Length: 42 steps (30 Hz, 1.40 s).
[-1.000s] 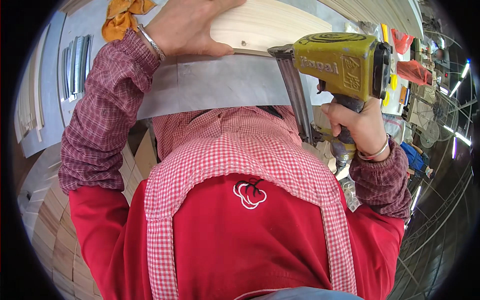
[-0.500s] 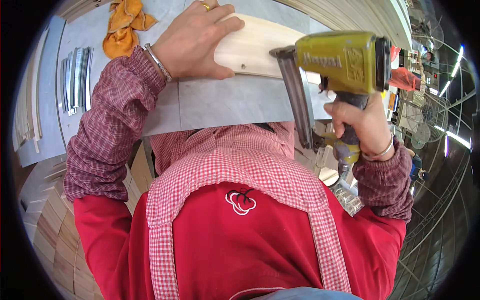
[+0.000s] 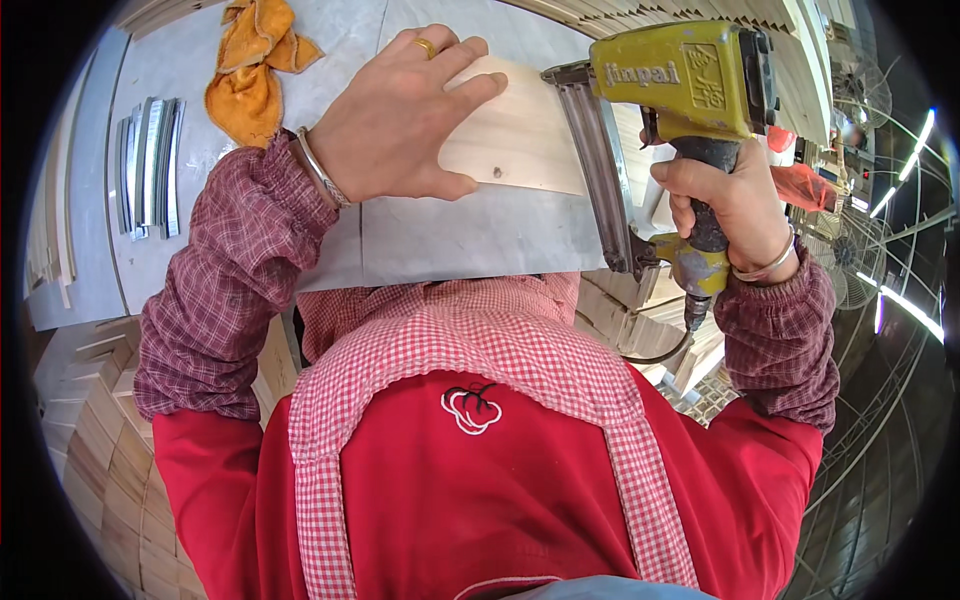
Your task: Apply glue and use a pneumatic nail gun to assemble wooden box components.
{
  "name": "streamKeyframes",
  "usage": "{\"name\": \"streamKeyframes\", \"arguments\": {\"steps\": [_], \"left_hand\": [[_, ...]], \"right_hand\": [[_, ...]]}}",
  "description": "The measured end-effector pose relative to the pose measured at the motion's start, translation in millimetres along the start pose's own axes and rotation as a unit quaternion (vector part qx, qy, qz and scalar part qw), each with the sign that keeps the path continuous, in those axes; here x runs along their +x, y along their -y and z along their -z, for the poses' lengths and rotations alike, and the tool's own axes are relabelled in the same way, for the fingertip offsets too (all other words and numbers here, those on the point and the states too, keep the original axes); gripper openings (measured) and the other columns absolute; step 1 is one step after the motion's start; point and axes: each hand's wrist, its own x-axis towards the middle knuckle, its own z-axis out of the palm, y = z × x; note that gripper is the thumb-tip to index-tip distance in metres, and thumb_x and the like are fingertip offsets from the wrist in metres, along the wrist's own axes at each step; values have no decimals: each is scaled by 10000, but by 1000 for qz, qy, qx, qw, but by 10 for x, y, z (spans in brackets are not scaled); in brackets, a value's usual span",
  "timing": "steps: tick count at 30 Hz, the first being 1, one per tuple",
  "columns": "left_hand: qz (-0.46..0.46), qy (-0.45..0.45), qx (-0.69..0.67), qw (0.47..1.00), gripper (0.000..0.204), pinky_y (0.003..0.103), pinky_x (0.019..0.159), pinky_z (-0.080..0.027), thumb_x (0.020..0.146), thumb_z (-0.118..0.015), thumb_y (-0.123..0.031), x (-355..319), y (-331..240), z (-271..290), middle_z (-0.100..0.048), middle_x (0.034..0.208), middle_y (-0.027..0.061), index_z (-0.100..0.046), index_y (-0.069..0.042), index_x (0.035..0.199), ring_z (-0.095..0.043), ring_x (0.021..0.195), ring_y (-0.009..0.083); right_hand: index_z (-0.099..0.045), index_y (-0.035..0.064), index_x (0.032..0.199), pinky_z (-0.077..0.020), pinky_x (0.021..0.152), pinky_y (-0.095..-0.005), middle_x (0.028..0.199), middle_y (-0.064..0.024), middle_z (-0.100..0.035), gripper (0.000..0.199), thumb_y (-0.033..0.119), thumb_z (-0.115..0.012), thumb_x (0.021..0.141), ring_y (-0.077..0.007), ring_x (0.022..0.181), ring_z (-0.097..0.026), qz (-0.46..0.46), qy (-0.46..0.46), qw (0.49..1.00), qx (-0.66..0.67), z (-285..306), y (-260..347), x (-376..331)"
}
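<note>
The right hand is closed around the grip of the nailer; if a finger presses the trigger, I cannot tell. The left hand lies on the left end of the board, with thumb and fingers spread apart and not clamped on anything. Its thumb is near the knot, by the near edge.

The board lies on the table, in front of the person; the nailer hides its right part. One second ago the nose of the nailer was at the board's near edge, and now it appears over the farther part. The left hand has stayed at the same end. I judge that the tool's place on the board has shifted across it, while the left hand steadies the wood. Whether the nose touches the wood is not clear.

Farther out, an orange cloth lies beyond the left wrist, and metal strips lie on the left. A red bag is beyond the right hand.
</note>
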Motion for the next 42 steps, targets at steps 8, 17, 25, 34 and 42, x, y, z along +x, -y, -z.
{"name": "streamKeyframes", "arguments": {"steps": [8, 17, 25, 34, 42], "left_hand": [[-18, -34, 13, 999, 733, 346, 977, -337, 508, -786, -376, -64, -16, -46, -482, 1226, 130, -557, -97, 1146, -419, 1104, 286], [46, -175, 43, 983, 252, 354, 992, -429, 728, -638, -52, -492, -893, -288, -567, 1165, 118, -610, 19, 968, -529, 1124, 264], [49, -268, 30, 962, 149, 351, 979, -454, 754, -624, -24, -578, -1158, -350, -633, 1068, 95, -634, 25, 894, -594, 1046, 223], [56, -280, -16, 958, 134, 345, 973, -461, 758, -622, -22, -505, -1105, -402, -637, 1055, 98, -636, 27, 882, -601, 1034, 214], [53, -276, -32, 959, 122, 347, 957, -468, 758, -620, -15, -470, -1111, -405, -634, 1051, 107, -630, 30, 871, -602, 1022, 218]], "right_hand": [[-577, -61, 995, -341, 384, -197, 532, -44, -525, 289, 5, -596, 714, -107, 359, -414, 29, 30, 996, -80, -29, 10, 1], [-579, -44, 896, -349, 388, -195, 540, -25, -531, 231, 5, -640, 678, -100, 375, -433, 71, -9, 996, -55, -223, 277, -185], [-569, -25, 942, -345, 384, -201, 576, -30, -541, 275, -38, -630, 674, -103, 388, -446, 119, 35, 984, -125, -364, 487, -273], [-570, -5, 900, -340, 379, -204, 568, -30, -541, 236, -40, -635, 676, -100, 391, -449, 111, 56, 986, -115, -348, 539, -167], [-570, 3, 894, -335, 371, -203, 562, -32, -545, 237, -40, -640, 671, -96, 383, -445, 117, 63, 985, -111, -312, 494, -123]]}}
